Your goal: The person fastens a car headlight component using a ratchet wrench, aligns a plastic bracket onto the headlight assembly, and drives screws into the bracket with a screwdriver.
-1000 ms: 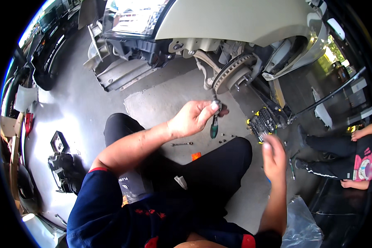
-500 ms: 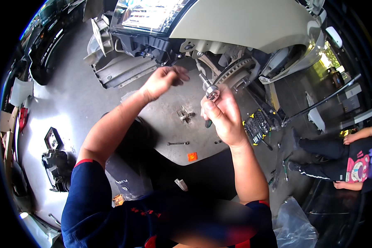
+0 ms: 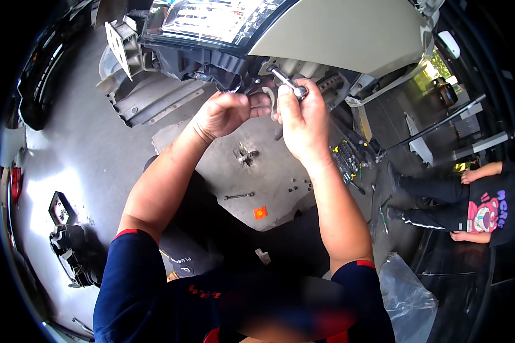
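My right hand (image 3: pixel 303 117) grips a chrome ratchet (image 3: pixel 299 90), its extension angled up-left to the metal bracket (image 3: pixel 286 66) beneath the pale fender (image 3: pixel 337 34). My left hand (image 3: pixel 226 114) is just left of it, fingers curled beside a curved grey part under the headlight (image 3: pixel 206 20); what they hold, if anything, is hidden. The brake disc behind my right hand is partly covered. On the floor below lie a wrench (image 3: pixel 238 195), a small orange packet (image 3: pixel 260 212) and several small fasteners (image 3: pixel 293 187).
A socket set (image 3: pixel 344 159) lies right of my arm. A person (image 3: pixel 486 206) stands at the right beside a long dark bar (image 3: pixel 440 124). A plastic sheet (image 3: pixel 406 291) is at lower right. Black removed parts (image 3: pixel 74 251) and a bumper (image 3: pixel 43 80) are at left.
The ratchet passed from my left hand to my right by half a second ago. Since then both hands have moved up under the car, and the ratchet's extension has reached the bracket.
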The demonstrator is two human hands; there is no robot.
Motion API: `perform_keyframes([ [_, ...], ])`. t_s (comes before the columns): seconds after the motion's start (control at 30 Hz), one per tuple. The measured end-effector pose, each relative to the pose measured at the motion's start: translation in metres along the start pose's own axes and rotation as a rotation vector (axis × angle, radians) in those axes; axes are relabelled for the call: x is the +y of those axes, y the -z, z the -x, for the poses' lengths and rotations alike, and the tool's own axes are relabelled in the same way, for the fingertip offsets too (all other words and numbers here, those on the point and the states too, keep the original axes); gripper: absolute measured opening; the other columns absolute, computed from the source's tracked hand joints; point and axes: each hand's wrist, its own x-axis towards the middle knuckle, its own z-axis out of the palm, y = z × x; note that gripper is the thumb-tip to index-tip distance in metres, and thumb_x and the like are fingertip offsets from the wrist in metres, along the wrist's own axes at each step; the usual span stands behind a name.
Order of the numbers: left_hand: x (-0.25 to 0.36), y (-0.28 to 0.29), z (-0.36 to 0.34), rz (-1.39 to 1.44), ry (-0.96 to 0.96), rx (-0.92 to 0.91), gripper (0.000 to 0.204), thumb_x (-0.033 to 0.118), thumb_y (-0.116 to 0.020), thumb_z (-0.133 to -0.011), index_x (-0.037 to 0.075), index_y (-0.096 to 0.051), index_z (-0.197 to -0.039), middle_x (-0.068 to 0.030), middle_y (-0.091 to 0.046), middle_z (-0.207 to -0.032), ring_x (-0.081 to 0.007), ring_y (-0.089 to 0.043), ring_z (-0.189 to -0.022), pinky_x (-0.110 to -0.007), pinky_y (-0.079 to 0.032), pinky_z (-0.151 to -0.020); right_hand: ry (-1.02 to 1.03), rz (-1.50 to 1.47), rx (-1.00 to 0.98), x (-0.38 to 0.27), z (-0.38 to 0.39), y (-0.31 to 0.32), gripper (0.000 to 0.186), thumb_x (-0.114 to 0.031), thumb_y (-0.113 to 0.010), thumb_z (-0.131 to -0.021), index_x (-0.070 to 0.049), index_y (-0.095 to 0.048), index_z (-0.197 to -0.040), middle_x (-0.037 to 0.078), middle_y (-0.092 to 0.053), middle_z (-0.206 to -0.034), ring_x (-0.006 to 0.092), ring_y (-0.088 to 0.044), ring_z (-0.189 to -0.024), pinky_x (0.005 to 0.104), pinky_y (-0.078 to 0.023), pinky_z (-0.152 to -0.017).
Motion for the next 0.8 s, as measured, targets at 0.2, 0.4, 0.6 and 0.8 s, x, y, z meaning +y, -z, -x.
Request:
perform_keyframes([
  [0.2, -0.003, -0.019, -0.004, 0.128, 0.031, -0.075, 0.069, 0.046, -0.060, -0.091, 0.001, -0.049, -0.142, -0.0142, -0.062, -0.126, -0.0243, -0.061, -0.102, -0.043, -0.046, -0.097, -0.068, -0.016, -0.141, -0.007, 0.003, 0.008, 0.028, -0.027, -0.058, -0.107, 0.000, -0.059, -0.104, 0.003, -0.061, -0.077, 0.0115, -0.058, -0.070, 0.0296, -0.053, -0.070],
  [0.4, -0.001, -0.024, -0.001, 0.129, 0.140, 0.166, 0.044, 0.045, -0.059, -0.097, 0.002, -0.061, -0.107, -0.0005, -0.058, -0.090, -0.0129, -0.051, -0.077, -0.023, -0.045, -0.072, -0.528, -0.926, -0.116, -0.020, 0.006, -0.006, 0.032, -0.034, -0.055, -0.107, -0.003, -0.062, -0.109, 0.010, -0.067, -0.092, 0.0227, -0.067, -0.082, 0.0440, -0.059, -0.085],
  [0.6, -0.006, -0.008, -0.002, 0.006, 0.096, 0.034, 0.047, 0.043, -0.056, -0.099, 0.002, -0.064, -0.120, -0.0054, -0.067, -0.099, -0.0154, -0.062, -0.087, -0.025, -0.052, -0.086, -0.534, -1.158, -0.190, -0.025, 0.005, -0.015, 0.034, -0.033, -0.046, -0.110, -0.001, -0.058, -0.107, 0.010, -0.065, -0.088, 0.0215, -0.065, -0.088, 0.0467, -0.056, -0.099],
  [0.8, 0.005, -0.044, 0.001, -0.120, 0.195, 0.326, 0.040, 0.046, -0.051, -0.103, 0.010, -0.065, -0.091, 0.0025, -0.060, -0.073, -0.0086, -0.055, -0.067, -0.022, -0.046, -0.068, -0.481, -1.014, -0.132, -0.016, 0.003, -0.014, 0.025, -0.027, -0.054, -0.108, -0.003, -0.057, -0.100, 0.005, -0.059, -0.078, 0.0179, -0.061, -0.071, 0.0415, -0.060, -0.078],
])
